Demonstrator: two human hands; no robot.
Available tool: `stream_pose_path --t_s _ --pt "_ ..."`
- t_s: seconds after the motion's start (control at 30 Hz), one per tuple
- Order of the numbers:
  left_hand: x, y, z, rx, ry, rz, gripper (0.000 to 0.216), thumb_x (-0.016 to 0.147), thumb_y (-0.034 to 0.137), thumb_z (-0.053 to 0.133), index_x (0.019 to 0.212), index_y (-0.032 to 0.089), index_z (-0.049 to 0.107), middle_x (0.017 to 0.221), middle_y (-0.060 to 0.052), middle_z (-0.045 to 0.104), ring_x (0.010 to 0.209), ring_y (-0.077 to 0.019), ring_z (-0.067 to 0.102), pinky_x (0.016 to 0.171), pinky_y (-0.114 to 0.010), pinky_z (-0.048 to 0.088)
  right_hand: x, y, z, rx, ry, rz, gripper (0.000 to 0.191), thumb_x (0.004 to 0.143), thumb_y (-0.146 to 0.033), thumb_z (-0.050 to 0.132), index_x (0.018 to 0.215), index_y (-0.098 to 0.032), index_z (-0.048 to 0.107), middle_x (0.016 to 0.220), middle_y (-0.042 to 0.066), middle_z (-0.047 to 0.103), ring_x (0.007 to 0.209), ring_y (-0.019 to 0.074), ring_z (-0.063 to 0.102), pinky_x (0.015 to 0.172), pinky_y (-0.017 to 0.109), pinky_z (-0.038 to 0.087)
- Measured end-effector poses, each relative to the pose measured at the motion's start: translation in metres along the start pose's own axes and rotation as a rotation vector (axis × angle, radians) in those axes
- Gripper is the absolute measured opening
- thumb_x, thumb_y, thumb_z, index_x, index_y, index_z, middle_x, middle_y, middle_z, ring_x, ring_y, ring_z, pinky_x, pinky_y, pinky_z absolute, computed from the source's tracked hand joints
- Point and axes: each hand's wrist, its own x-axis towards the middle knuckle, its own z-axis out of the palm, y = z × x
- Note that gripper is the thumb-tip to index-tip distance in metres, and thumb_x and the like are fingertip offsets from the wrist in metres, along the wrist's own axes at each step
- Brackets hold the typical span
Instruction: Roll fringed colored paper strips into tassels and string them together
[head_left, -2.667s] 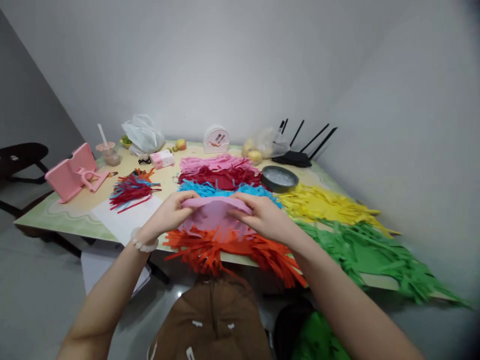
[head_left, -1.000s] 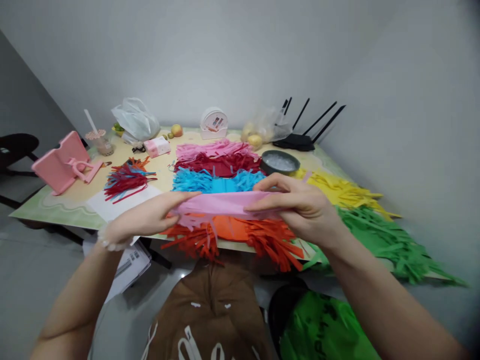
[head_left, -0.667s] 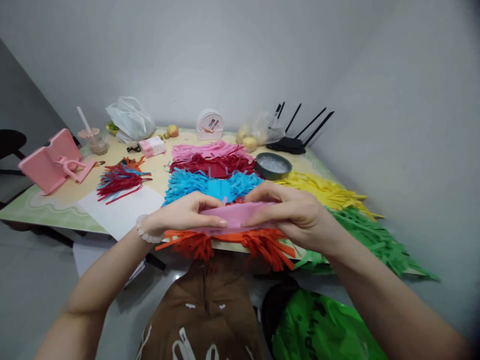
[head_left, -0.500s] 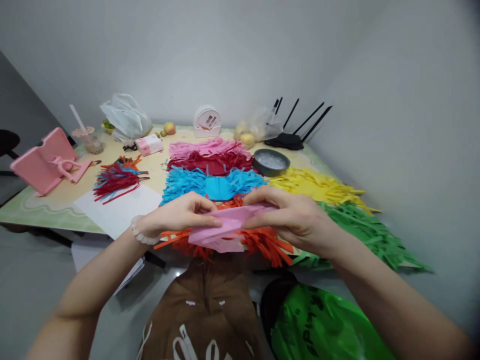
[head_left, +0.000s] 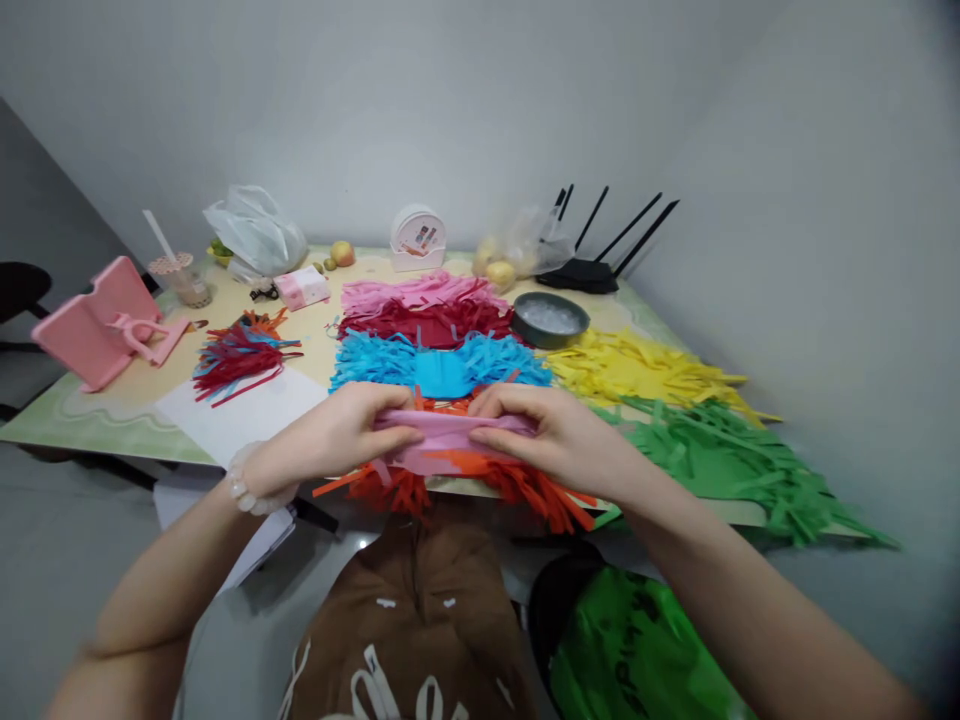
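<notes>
A strip of pink tissue paper (head_left: 442, 432) stretches level between my two hands at the table's front edge. My left hand (head_left: 360, 430) pinches its left end, and my right hand (head_left: 529, 430) pinches it on the right. Beneath the strip lies orange fringed paper (head_left: 525, 490), partly covered by my hands. Just behind are blue fringed paper (head_left: 442, 372), dark red fringed paper (head_left: 431, 325) and pink fringed paper (head_left: 420, 292), in rows. To the right spread yellow fringed paper (head_left: 645, 368) and green fringed paper (head_left: 720, 455).
A dark bowl (head_left: 550, 320) stands beside the red row, near a black router (head_left: 581, 273). On the left are a pink stand (head_left: 94, 320), a drink cup (head_left: 184, 280), a mixed tassel bundle (head_left: 244, 355) and white paper (head_left: 247, 412). A green bag (head_left: 637, 640) hangs below the table.
The pink strip has been turned from a slant to nearly level and drawn narrower between my hands. My left hand has shifted slightly left.
</notes>
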Motion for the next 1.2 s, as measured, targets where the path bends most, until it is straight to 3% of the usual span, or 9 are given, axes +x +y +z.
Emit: stream_pose_path --t_s 0.1,0.23,0.4,0.5,0.63,0.83,0.93,1.03,1.2 --pt "-0.004 -0.008 0.002 -0.137 0.096 -0.022 0.029 0.088 0.039 0.059 0.070 0.017 0.054 0.060 0.003 0.058 0.055 -0.0114 0.054 0.052 -0.020 0.038 -0.006 -0.001 0.004 0.121 0.073 0.044 0.017 0.088 -0.029 0.061 0.075 -0.018 0.062 0.070 0.000 0.068 0.064 0.0138 0.060 0.059 0.023 0.042" --pt "-0.008 -0.014 0.006 -0.304 0.194 -0.028 0.026 0.088 0.040 0.060 0.082 0.015 0.062 0.057 0.004 0.057 0.052 -0.0120 0.055 0.052 -0.021 0.040 -0.012 0.001 0.009 0.192 0.223 0.067 0.011 0.086 -0.029 0.063 0.081 -0.019 0.064 0.075 0.000 0.068 0.065 0.0140 0.061 0.059 0.022 0.044" --pt "-0.012 -0.017 0.009 -0.240 0.342 0.016 0.027 0.085 0.038 0.063 0.075 0.013 0.066 0.064 0.002 0.056 0.058 -0.0101 0.048 0.054 -0.021 0.036 -0.016 0.001 0.009 0.177 0.273 0.080 0.009 0.084 -0.028 0.065 0.082 -0.020 0.066 0.079 0.002 0.070 0.072 0.0168 0.064 0.065 0.024 0.048" --pt "-0.012 -0.017 0.010 -0.216 0.325 -0.004 0.032 0.086 0.039 0.062 0.068 0.013 0.061 0.060 0.003 0.052 0.056 -0.0091 0.045 0.052 -0.020 0.034 -0.018 -0.001 0.005 0.097 0.249 0.083 0.009 0.085 -0.028 0.065 0.086 -0.020 0.068 0.087 0.003 0.074 0.077 0.0191 0.067 0.070 0.027 0.050" --pt "-0.011 -0.016 0.010 -0.205 0.286 0.005 0.030 0.088 0.040 0.060 0.074 0.014 0.061 0.067 0.001 0.058 0.062 -0.0112 0.053 0.056 -0.020 0.040 -0.017 -0.006 -0.002 0.034 0.201 0.061 0.015 0.084 -0.029 0.067 0.097 -0.021 0.070 0.098 0.005 0.075 0.087 0.0222 0.069 0.075 0.030 0.053" --pt "-0.011 -0.016 0.012 -0.412 0.250 -0.025 0.023 0.087 0.038 0.063 0.088 0.015 0.063 0.070 0.000 0.066 0.061 -0.0143 0.064 0.056 -0.022 0.049 -0.015 -0.005 0.002 0.188 0.159 0.090 0.015 0.086 -0.030 0.065 0.076 -0.019 0.066 0.068 0.000 0.068 0.060 0.0147 0.062 0.056 0.023 0.047" --pt "-0.012 -0.019 0.014 -0.523 0.286 0.005 0.020 0.086 0.032 0.065 0.097 0.016 0.070 0.075 -0.002 0.070 0.060 -0.0138 0.065 0.058 -0.023 0.051 -0.018 0.002 0.008 0.297 0.233 0.079 0.010 0.088 -0.027 0.062 0.087 -0.019 0.069 0.068 0.000 0.067 0.055 0.0130 0.061 0.053 0.023 0.047" --pt "-0.013 -0.024 0.018 -0.673 0.264 0.042 0.016 0.086 0.026 0.063 0.092 0.017 0.075 0.067 -0.002 0.070 0.059 -0.0133 0.064 0.059 -0.023 0.051 -0.022 0.010 0.013 0.325 0.289 -0.018 0.016 0.087 -0.019 0.060 0.094 -0.022 0.074 0.078 0.002 0.072 0.066 0.0145 0.066 0.061 0.024 0.051" --pt "-0.011 -0.028 0.022 -0.782 0.239 0.076 0.013 0.082 0.019 0.064 0.075 0.014 0.074 0.066 -0.004 0.070 0.059 -0.0119 0.063 0.059 -0.022 0.050 -0.022 0.016 0.014 0.363 0.291 -0.132 0.021 0.084 -0.012 0.056 0.080 -0.021 0.074 0.078 0.003 0.072 0.072 0.0160 0.066 0.068 0.027 0.052"
